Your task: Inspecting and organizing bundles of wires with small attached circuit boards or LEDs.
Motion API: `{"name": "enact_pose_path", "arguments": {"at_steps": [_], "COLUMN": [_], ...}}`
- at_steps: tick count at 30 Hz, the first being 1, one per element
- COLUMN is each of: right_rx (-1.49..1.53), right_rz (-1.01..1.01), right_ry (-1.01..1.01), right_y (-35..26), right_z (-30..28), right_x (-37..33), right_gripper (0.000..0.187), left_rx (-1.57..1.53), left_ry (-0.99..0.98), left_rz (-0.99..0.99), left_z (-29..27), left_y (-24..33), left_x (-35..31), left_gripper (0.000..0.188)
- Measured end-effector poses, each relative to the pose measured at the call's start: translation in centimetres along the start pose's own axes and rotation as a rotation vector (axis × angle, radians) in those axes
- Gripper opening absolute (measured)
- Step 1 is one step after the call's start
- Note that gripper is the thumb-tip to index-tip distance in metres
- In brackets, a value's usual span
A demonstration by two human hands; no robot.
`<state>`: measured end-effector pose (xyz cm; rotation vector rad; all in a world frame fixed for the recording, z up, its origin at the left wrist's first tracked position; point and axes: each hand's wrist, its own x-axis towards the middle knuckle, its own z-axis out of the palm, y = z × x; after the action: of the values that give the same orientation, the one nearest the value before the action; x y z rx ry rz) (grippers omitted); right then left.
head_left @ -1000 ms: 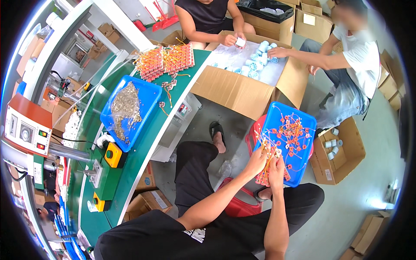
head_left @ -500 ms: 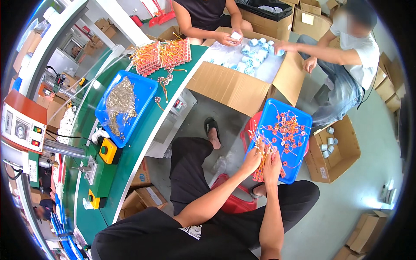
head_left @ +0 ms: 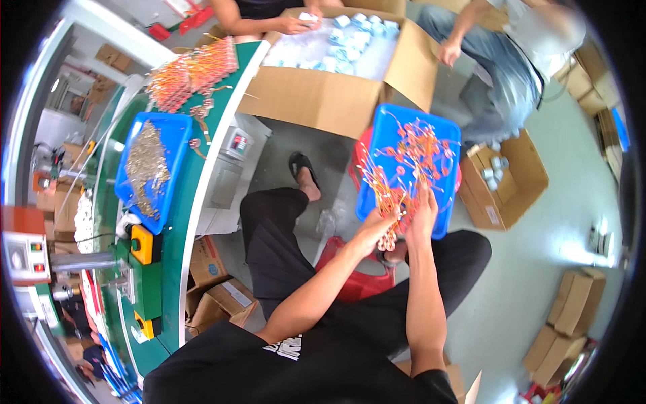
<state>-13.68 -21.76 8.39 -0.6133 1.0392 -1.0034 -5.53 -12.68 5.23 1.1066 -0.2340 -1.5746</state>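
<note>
The left hand (head_left: 381,225) is closed around a wire bundle (head_left: 381,193) at the near-left edge of the blue tray (head_left: 384,126). The bundle's long axis runs steeply, thin wire tips fanning up and slightly left, red ends pointing down toward the person. The right hand (head_left: 422,212), partly curled, is just beside it, wires at its fingertips; whether it grips them I cannot tell.

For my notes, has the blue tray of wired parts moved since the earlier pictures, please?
No: against the large open carton, the blue tray keeps its place; the view shifted.
</note>
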Motion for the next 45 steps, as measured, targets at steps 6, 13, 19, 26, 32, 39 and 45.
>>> {"name": "enact_pose_path", "arguments": {"at_steps": [6,13,19,26,32,39,45], "right_rx": [-0.081,-0.377,-0.338,-0.523,-0.546,-0.430,-0.731], "right_rz": [-0.025,0.026,0.074,0.138,-0.209,-0.242,-0.314], "right_ry": [-0.096,-0.292,-0.416,-0.418,-0.431,-0.291,-0.342], "right_y": [0.2,-2.6,-1.8,0.3,0.4,0.6,-0.5], "right_z": [-0.8,-1.9,-0.6,1.2,0.7,1.3,1.7], "right_x": [1.7,1.7,0.5,-1.7,-2.4,-3.4,-4.1], "right_gripper": [0.013,0.018,0.016,0.019,0.006,0.014,0.015], "left_rx": [0.172,0.061,0.205,0.686,0.972,1.064,0.885], "left_ry": [0.085,0.133,0.094,0.410,0.281,0.295,0.463], "left_rz": [0.133,0.099,0.007,0.518,0.330,0.577,0.653], "left_z": [1.7,1.3,0.1,-0.8,1.2,1.9,1.8], "left_y": [2.6,4.0,5.3,2.1,8.2,8.1,6.5], "left_x": [-1.5,-2.3,-2.0,0.7,-2.1,-1.0,-1.5], "left_gripper": [0.029,0.038,0.062,0.037,0.040,0.028,0.027]}}
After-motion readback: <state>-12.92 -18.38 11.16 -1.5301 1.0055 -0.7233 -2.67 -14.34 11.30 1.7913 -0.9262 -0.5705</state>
